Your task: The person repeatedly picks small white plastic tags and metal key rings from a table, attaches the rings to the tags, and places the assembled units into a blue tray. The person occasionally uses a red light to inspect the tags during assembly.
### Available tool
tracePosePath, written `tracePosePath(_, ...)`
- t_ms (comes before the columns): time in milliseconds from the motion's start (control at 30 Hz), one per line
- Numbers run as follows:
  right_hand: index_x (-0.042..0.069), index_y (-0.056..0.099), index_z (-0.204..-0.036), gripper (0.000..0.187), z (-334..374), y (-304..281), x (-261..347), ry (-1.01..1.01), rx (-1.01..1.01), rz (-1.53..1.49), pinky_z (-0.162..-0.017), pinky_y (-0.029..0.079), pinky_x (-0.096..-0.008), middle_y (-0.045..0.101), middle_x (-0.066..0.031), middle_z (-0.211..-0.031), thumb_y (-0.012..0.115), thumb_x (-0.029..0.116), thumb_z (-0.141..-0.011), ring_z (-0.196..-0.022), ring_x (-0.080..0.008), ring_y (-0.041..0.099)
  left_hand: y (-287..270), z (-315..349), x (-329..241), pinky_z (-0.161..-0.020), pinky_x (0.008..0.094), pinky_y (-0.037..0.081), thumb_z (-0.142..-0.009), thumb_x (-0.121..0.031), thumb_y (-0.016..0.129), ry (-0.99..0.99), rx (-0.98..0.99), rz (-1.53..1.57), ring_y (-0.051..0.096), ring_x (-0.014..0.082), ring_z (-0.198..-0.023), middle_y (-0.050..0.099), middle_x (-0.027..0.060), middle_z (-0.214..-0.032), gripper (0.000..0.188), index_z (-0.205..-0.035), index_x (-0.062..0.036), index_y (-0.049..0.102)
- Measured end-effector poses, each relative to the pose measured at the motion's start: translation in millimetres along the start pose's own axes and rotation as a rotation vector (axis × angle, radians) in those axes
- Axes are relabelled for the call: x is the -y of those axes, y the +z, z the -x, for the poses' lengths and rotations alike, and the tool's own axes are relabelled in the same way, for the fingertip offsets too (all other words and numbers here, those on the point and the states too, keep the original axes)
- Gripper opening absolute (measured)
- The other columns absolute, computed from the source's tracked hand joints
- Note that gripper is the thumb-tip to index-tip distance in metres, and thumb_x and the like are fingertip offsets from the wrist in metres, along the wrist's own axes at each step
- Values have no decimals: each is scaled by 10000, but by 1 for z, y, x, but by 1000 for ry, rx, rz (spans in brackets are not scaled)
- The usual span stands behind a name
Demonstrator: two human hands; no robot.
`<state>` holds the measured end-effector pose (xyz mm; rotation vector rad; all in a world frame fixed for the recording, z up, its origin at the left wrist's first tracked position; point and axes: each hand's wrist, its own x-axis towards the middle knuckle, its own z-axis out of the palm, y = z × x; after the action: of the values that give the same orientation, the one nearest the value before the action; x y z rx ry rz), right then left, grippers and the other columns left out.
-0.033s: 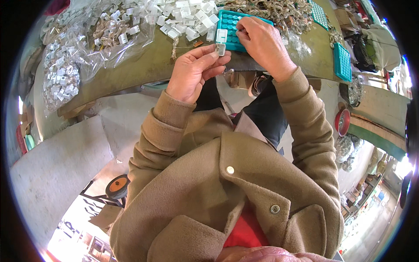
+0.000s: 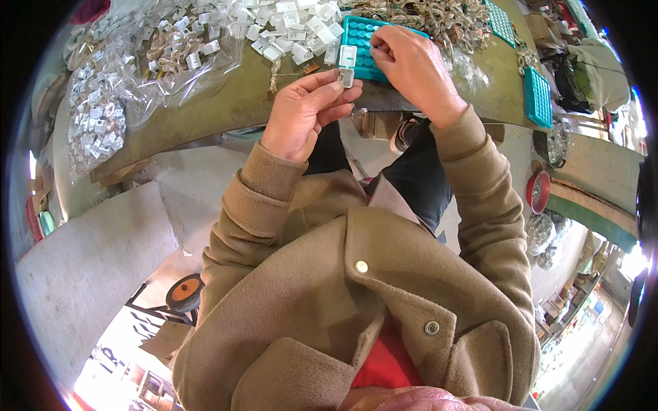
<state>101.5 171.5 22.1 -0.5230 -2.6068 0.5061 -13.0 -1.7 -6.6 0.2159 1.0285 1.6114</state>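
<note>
A small clear plastic box (image 2: 347, 77) is pinched between the thumb and fingers of my left hand (image 2: 299, 115). Its hinged lid is swung back and points away from me, over the near left corner of a teal tray (image 2: 374, 74). The tray has rows of round pockets. Over its right part is my right hand (image 2: 419, 72), with thumb and fingertips pressed together close to the pockets. Anything between those fingertips is too small or hidden to make out. The hand also covers part of the tray.
White boxes (image 2: 295, 29) are heaped left of the tray. Farther left lies a clear plastic bag (image 2: 154, 92) with boxes and tan cords. Tangled cord pieces (image 2: 449, 17) and clear bits (image 2: 471, 74) lie to the right. Another teal tray (image 2: 538, 98) sits at the table's right edge.
</note>
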Motion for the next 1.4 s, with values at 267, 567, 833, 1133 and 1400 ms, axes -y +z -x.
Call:
tracePosePath(267, 25, 591, -936, 159, 23, -6, 36, 4, -42, -382, -618, 494, -369, 584, -119, -787, 687, 80, -823, -692, -289, 603, 5, 0, 2, -800, 241, 581, -946, -73, 628, 19, -10, 38, 685, 131, -919, 696, 99, -1083, 284, -1211, 30, 626)
tracePosePath(567, 23, 623, -920, 105, 30, -2, 38, 67, -11, -399, -630, 505, -374, 620, -124, -828, 668, 54, -830, -736, -310, 637, 9, 3, 6, -806, 245, 573, -926, -94, 676, 83, -46, -101, 673, 115, -889, 693, 67, -1051, 320, -1217, 30, 631)
tracePosePath(833, 17, 690, -911, 68, 47, 7, 36, 21, -195, -359, -631, 531, -346, 647, -116, -829, 669, 44, -852, -716, -291, 656, 10, -2, 15, -815, 237, 579, -947, -127, 664, -14, -2, 42, 682, 123, -925, 694, 72, -1080, 302, -1218, 4, 632)
tracePosePath(1133, 11, 713, -1009, 131, 46, -8, 13, 211, -66, -709, -596, 522, -298, 684, -105, -885, 655, 34, -894, -656, -179, 656, 21, -1, 16, -723, 201, 578, -963, -142, 636, -34, -97, -23, 679, 87, -863, 710, 48, -1005, 267, -1195, -11, 639)
tracePosePath(1400, 80, 706, -986, 125, 17, -1, -27, 87, -223, -57, -678, 528, -416, 671, -135, -879, 655, 120, -879, -781, -349, 656, 19, -6, 19, -584, 169, 512, -980, -185, 613, -102, -32, -67, 662, 55, -798, 710, 33, -965, 221, -1129, -29, 661)
